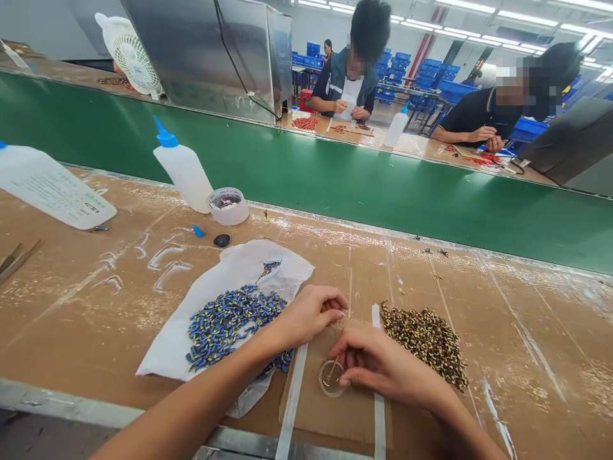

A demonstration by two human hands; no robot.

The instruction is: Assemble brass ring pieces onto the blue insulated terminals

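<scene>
My left hand [311,313] is held above the cardboard board [354,409], its thumb and forefinger pinched together. Whatever lies between those fingertips is too small to make out. Lower and to the right, my right hand [378,361] is closed on a thin stick, whose lower end reaches into a small round clear dish [331,390]. On a white sheet [177,345] left of my hands is a heap of small blue and yellow pieces [234,319]. A pile of small dark and yellowish pieces [426,342] lies just right of my right hand.
Behind the sheet stand a blue-tipped squeeze bottle [184,172] and a roll of tape [230,211]. A larger white bottle [52,185] lies tilted at the left. Tweezers [16,262] rest at the left edge. Across a green belt [330,172], two people work with small red pieces.
</scene>
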